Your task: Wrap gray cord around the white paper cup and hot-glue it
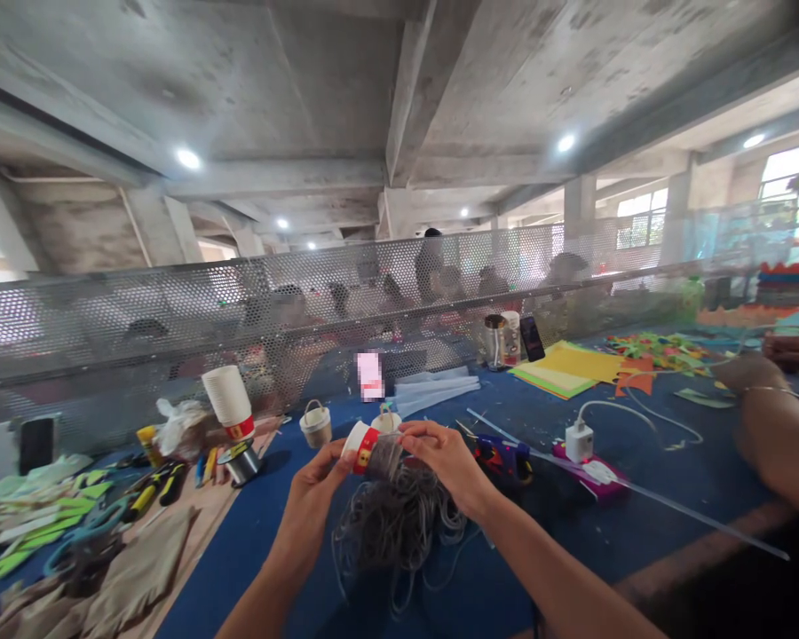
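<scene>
The paper cup (pixel 360 445) is sitting pinched in our left fingers (pixel 336 463), while our right fingers (pixel 414 437) are gripping grey cord (pixel 399 519) above the blue tabletop (pixel 672 479); mesh partition (pixel 173 311) and concrete ceiling (pixel 306 80) are surrounding us.

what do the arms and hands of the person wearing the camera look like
Both forearms are bare with no sleeves in view. The left hand and right hand wear no gloves, and no rings, watch or bracelet can be made out on them.
</scene>
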The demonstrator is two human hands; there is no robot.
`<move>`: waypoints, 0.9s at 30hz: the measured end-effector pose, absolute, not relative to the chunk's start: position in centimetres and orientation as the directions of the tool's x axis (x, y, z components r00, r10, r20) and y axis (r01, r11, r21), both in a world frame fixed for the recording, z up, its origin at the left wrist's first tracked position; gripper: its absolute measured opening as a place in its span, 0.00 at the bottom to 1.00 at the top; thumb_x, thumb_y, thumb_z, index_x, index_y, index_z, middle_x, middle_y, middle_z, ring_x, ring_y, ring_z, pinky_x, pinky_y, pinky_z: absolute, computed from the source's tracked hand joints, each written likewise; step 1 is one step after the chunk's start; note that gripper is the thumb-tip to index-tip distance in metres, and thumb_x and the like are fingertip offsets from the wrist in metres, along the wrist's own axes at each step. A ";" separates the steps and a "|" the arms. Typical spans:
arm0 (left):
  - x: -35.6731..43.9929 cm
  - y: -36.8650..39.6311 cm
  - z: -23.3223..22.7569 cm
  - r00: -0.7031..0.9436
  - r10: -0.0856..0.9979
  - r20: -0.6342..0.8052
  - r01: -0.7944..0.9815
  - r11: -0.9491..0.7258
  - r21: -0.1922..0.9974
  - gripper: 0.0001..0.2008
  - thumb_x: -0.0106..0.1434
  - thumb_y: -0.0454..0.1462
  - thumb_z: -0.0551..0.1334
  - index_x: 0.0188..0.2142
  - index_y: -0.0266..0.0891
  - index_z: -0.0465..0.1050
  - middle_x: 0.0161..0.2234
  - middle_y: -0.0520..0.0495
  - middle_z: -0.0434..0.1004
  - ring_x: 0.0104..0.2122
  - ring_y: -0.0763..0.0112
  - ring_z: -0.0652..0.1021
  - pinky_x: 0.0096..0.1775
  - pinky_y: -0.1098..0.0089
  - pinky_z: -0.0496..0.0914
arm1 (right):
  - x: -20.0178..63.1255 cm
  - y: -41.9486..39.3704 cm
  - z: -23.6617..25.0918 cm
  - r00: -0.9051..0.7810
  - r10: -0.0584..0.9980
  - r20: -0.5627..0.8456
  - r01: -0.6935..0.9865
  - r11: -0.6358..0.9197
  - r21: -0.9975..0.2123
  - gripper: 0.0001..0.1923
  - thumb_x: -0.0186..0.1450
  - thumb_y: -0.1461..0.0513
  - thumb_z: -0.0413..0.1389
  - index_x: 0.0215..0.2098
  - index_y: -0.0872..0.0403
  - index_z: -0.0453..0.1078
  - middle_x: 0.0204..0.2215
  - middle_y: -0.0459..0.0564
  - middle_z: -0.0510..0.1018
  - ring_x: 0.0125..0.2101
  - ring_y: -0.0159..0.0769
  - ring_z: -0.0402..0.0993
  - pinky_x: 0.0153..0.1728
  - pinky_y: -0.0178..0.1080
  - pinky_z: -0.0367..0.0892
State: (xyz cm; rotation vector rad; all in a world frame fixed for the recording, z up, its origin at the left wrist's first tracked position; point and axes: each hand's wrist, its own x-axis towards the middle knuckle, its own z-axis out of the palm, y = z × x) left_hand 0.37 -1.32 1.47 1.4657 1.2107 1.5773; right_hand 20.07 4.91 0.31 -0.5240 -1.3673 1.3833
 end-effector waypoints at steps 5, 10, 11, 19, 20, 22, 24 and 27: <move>1.0 -1.8 1.9 -0.193 0.902 0.385 0.235 -0.339 0.911 0.12 0.60 0.46 0.64 0.35 0.40 0.79 0.34 0.51 0.81 0.38 0.64 0.75 0.43 0.71 0.66 | 19.8 4.8 0.1 -0.308 0.908 0.285 -0.405 0.146 -0.903 0.16 0.53 0.52 0.66 0.33 0.55 0.77 0.45 0.52 0.77 0.36 0.37 0.75 0.35 0.39 0.73; 1.2 -1.5 2.2 -0.206 0.903 0.377 0.306 -0.307 0.901 0.13 0.57 0.46 0.66 0.36 0.39 0.79 0.33 0.50 0.81 0.35 0.64 0.76 0.39 0.72 0.67 | 19.5 5.2 -0.2 -0.271 0.914 0.301 -0.393 0.180 -0.902 0.15 0.52 0.53 0.67 0.31 0.55 0.77 0.43 0.51 0.77 0.32 0.34 0.74 0.32 0.37 0.73; 1.2 -1.4 2.2 -0.203 0.906 0.373 0.317 -0.299 0.900 0.14 0.56 0.46 0.66 0.36 0.39 0.79 0.33 0.50 0.81 0.34 0.64 0.75 0.38 0.72 0.67 | 19.5 5.4 -0.3 -0.256 0.913 0.318 -0.378 0.208 -0.902 0.14 0.53 0.54 0.66 0.31 0.55 0.77 0.42 0.51 0.77 0.31 0.34 0.74 0.32 0.37 0.72; 1.0 -1.2 1.2 -0.161 0.944 0.287 0.200 -0.254 0.946 0.14 0.55 0.44 0.67 0.38 0.38 0.78 0.33 0.49 0.81 0.30 0.69 0.74 0.31 0.75 0.66 | 19.5 5.4 -0.6 -0.192 0.804 0.563 -0.170 0.538 -0.826 0.03 0.59 0.62 0.62 0.30 0.53 0.78 0.39 0.50 0.78 0.42 0.39 0.75 0.45 0.38 0.69; 0.9 -1.2 1.0 -0.165 0.946 0.278 0.172 -0.250 0.953 0.14 0.55 0.43 0.67 0.38 0.38 0.78 0.33 0.49 0.80 0.31 0.69 0.75 0.31 0.75 0.67 | 19.5 5.2 -0.5 -0.202 0.790 0.579 -0.139 0.562 -0.815 0.02 0.59 0.63 0.62 0.31 0.52 0.78 0.40 0.50 0.77 0.42 0.38 0.75 0.45 0.38 0.69; 0.8 -1.1 0.8 -0.186 0.946 0.266 0.118 -0.247 0.962 0.14 0.55 0.43 0.68 0.37 0.37 0.78 0.33 0.49 0.81 0.32 0.69 0.75 0.33 0.74 0.68 | 19.7 4.8 -0.2 -0.214 0.759 0.615 -0.069 0.616 -0.785 0.02 0.60 0.64 0.62 0.32 0.52 0.78 0.40 0.49 0.77 0.43 0.37 0.74 0.47 0.38 0.67; 0.6 -1.2 0.6 -0.208 0.943 0.259 0.079 -0.248 0.966 0.14 0.54 0.43 0.69 0.38 0.37 0.77 0.33 0.48 0.81 0.32 0.68 0.76 0.35 0.73 0.68 | 19.9 4.4 0.0 -0.214 0.724 0.656 0.026 0.675 -0.737 0.03 0.62 0.64 0.61 0.33 0.50 0.78 0.38 0.48 0.76 0.42 0.36 0.73 0.47 0.38 0.67; 0.5 -1.3 0.6 -0.227 0.942 0.247 0.055 -0.240 0.969 0.15 0.54 0.43 0.69 0.38 0.36 0.78 0.32 0.47 0.81 0.33 0.66 0.77 0.37 0.71 0.68 | 20.2 3.8 0.2 -0.201 0.664 0.720 0.196 0.747 -0.635 0.04 0.64 0.63 0.59 0.36 0.48 0.77 0.35 0.47 0.75 0.40 0.36 0.72 0.45 0.38 0.66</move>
